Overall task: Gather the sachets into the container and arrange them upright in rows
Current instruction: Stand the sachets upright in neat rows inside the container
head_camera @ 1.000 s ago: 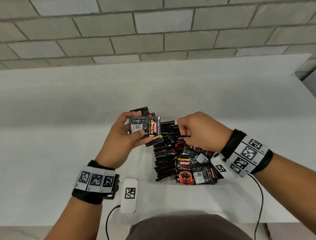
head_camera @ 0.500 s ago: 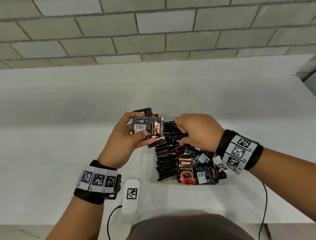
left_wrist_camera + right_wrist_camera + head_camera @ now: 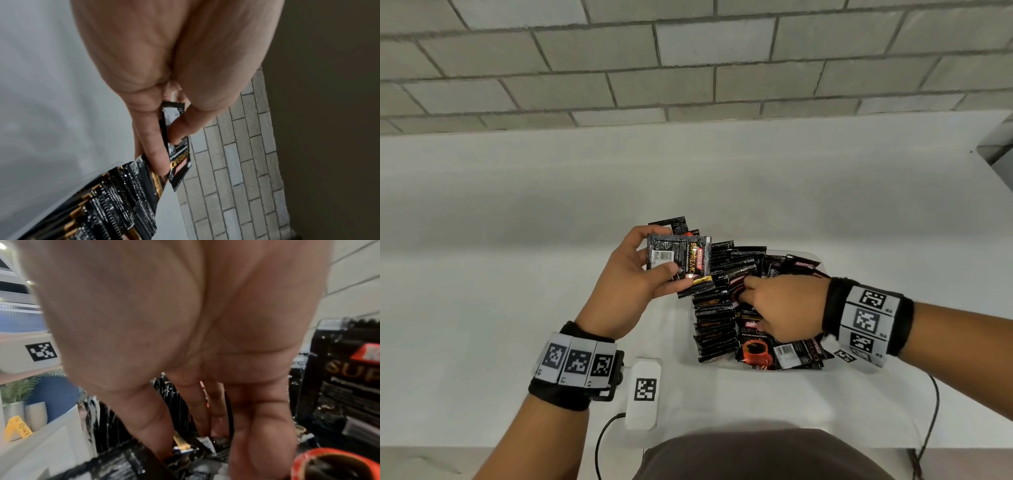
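My left hand (image 3: 662, 250) holds a small stack of black coffee sachets (image 3: 681, 257) flat between thumb and fingers, just left of the clear container (image 3: 806, 254). The left wrist view shows the stack (image 3: 179, 162) pinched edge-on by the hand (image 3: 170, 152). A row of upright sachets (image 3: 714, 329) fills the container's left side. Loose sachets (image 3: 756, 349) lie jumbled on its right. My right hand (image 3: 748, 291) reaches down into that jumble, thumb and fingertips pinching a sachet with a red label (image 3: 736, 283). In the right wrist view the hand (image 3: 205, 451) is buried among sachets.
A white box with a black marker (image 3: 644, 394) and its cable (image 3: 599, 442) lie on the white table (image 3: 517, 274) near the front edge, below my left wrist. A grey brick wall (image 3: 688, 68) stands behind the table.
My right hand has dropped from beside the held stack down into the loose sachets in the container. The left hand and its stack have barely moved.
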The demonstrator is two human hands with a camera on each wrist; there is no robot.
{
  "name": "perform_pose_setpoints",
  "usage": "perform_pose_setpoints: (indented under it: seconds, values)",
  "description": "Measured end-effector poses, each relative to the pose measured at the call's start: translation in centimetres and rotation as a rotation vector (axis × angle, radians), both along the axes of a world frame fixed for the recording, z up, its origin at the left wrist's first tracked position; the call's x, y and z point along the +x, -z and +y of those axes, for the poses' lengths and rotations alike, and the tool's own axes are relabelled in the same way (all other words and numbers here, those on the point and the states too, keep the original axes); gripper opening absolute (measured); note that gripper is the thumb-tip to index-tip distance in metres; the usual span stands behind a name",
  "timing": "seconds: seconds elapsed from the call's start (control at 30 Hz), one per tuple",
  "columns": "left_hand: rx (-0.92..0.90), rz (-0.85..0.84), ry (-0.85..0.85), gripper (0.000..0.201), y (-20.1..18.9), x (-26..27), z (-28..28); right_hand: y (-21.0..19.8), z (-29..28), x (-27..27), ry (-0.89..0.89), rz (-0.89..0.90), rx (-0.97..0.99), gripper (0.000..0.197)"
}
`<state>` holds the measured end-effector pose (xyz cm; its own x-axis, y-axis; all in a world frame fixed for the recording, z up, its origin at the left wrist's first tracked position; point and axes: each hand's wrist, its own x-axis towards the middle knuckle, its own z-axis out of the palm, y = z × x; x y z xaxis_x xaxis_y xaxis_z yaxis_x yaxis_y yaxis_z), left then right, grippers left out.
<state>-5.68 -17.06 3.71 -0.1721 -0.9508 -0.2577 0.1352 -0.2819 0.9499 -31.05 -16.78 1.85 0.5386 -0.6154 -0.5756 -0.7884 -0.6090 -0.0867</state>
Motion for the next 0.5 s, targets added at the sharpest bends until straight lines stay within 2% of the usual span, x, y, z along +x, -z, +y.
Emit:
perform_pose_setpoints:
  seconds: [0.13, 0.27, 0.5]
  values:
    - [-0.008, -0.021, 0.045, 0.047, -0.16, -0.04, -0.09, 0.55, -0.39, 0.22, 0.0, 0.019, 0.05, 0.051]
    - [-0.02, -0.028, 0.054, 0.047, -0.44, 0.03, -0.27, 0.61, -0.68, 0.31, 0.033, 0.002, 0.062, 0.04]
    - [-0.012, -0.021, 0.056, 0.046, -0.28, -0.02, -0.35, -0.01, -0.9, -0.07, 0.068, -0.079, 0.097, 0.042]
